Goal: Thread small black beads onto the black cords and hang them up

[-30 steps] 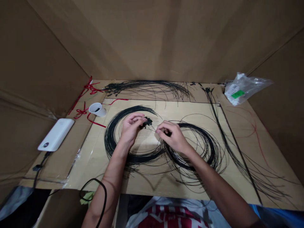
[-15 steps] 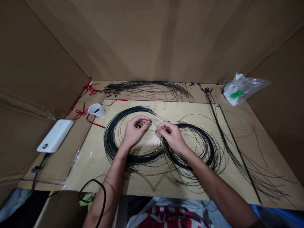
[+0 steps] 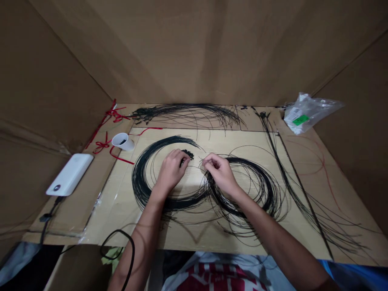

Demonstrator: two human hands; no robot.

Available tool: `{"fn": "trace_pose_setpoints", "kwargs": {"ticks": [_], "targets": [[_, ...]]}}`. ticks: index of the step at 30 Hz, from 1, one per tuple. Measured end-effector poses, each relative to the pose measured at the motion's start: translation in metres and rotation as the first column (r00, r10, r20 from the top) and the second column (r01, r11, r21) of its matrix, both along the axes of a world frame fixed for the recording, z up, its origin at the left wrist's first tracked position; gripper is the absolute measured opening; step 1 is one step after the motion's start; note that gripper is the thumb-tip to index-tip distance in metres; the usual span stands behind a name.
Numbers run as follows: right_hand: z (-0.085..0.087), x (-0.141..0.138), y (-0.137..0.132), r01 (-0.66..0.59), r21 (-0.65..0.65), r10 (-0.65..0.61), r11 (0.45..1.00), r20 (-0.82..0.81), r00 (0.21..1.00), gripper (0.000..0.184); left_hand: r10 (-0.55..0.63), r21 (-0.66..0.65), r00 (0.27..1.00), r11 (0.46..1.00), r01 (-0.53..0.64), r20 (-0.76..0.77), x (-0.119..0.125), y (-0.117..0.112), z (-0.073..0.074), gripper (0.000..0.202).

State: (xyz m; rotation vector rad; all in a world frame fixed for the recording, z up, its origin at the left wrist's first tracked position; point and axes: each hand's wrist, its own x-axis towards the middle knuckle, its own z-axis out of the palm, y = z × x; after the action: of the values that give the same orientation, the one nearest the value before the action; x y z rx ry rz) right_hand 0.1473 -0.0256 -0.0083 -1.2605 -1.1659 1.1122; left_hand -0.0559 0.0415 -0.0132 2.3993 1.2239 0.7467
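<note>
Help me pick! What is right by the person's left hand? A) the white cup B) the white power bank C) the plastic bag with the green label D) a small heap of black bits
D: the small heap of black bits lies just at the fingertips of the left hand.

Work area is enclosed at rear and both sides by brown corrugated cardboard walls (image 3: 194,52), with a taped pale board (image 3: 188,242) laid over a cardboard base (image 3: 69,218), under soft, fairly dim, even light.
</note>
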Motion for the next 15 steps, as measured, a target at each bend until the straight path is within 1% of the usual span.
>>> {"fn": "trace_pose_setpoints", "kwargs": {"ticks": [4,11,13,15], "targets": [[0.0004,-0.0004,-0.0004,0.009,-0.013,-0.009,1.000,-0.013,1.000,0.009,0.010,0.031,1.000,0.999,-0.010,-0.003,-0.0007,0.0003,0.0006,0.009],[0.0011,-0.0013,-0.0005,0.019,-0.011,-0.019,1.000,-0.014,1.000,0.010,-0.024,0.063,1.000,0.998,0.023,0.010,-0.0025,0.0034,-0.0067,0.015],[0.0012,-0.0013,-0.0003,0.021,-0.007,-0.021,1.000,-0.015,1.000,0.011,-0.019,0.058,0.999,0.998,0.016,0.050,-0.0017,0.0023,-0.0052,0.014],[0.0014,-0.0011,-0.0002,0.024,-0.005,-0.024,1.000,-0.016,1.000,0.011,0.007,0.024,0.990,1.000,-0.010,0.143,0.0012,-0.0001,-0.0021,0.013]]}}
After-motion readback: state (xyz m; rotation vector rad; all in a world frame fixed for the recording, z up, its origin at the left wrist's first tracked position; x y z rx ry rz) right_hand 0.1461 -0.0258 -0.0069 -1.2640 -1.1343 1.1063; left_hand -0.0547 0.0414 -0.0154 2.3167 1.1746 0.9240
